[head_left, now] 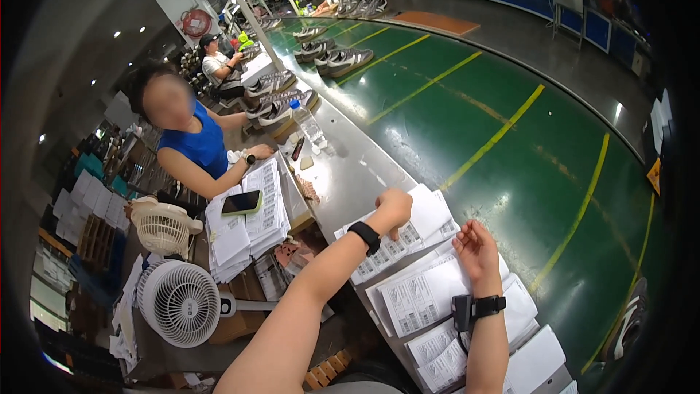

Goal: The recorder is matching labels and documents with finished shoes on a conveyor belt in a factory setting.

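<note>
The left hand (394,208) is curled into a loose fist and rests on a stack of printed paper sheets (419,230) on the long grey tabletop (350,175). It presses on the sheets but I cannot tell if it grips one. The right hand (477,248) lies flat with its fingers spread out on a second pile of sheets (430,292), just beside the first one. It holds nothing. The two hands are a little apart. Each arm has a black band on the wrist.

More sheets (532,361) lie closer to the person, near the bottom edge.

Across the tabletop sits another person in a blue top (193,146). That person's hand rests on a thick heap of papers (251,222), and a dark phone (242,203) lies on top of that heap. A clear plastic bottle (308,122) stands farther along the tabletop, well apart from the hands. Behind it, grey and white shoes (281,106) sit in a row, and more shoes go on up the line.

Down on the left are two white fans, a big round one (179,303) and a smaller one (164,226). They are below the tabletop edge, next to a brown box (240,317).

On the right is a shiny green floor (510,146) with yellow lines. Nothing sits between the hands and the sheets.
</note>
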The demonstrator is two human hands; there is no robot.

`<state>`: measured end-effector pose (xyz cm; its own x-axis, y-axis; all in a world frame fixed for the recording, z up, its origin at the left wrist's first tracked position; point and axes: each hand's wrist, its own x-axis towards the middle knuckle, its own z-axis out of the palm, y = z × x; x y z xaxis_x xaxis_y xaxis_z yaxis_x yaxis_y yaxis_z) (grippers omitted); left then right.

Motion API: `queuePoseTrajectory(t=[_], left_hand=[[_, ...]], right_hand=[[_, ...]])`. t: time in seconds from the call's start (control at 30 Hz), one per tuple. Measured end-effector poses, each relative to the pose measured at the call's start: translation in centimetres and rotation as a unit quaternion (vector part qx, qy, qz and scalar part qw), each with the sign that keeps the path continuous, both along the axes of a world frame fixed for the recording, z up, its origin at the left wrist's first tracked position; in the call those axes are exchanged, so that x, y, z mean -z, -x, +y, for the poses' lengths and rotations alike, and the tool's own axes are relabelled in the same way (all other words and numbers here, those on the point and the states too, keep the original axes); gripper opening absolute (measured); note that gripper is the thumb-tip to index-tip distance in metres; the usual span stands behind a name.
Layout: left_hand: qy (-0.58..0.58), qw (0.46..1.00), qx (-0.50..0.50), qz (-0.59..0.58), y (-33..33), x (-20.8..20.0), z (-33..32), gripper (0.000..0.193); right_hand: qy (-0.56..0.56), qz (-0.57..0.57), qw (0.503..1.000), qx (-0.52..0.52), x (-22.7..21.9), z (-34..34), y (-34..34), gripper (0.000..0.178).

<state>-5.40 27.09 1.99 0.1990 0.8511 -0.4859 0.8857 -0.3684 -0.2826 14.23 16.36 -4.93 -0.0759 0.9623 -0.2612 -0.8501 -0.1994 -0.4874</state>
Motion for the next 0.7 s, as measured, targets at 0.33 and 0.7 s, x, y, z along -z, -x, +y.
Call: queuePoseTrajectory(t=[0.33,0.7], left_hand=[[0.006,1.000,0.022,0.002,0.1,1.3,1.8,0.066],[0.071,0.915,-0.183,-0.352,5.5,-0.5,8.8,0.063]], right_hand=[[0.001,0.006,1.000,0.006,-0.2,0.5,-0.5,0.014],[-0.012,0.031,0.999,-0.013,-0.5,0.0,-0.8,0.015]])
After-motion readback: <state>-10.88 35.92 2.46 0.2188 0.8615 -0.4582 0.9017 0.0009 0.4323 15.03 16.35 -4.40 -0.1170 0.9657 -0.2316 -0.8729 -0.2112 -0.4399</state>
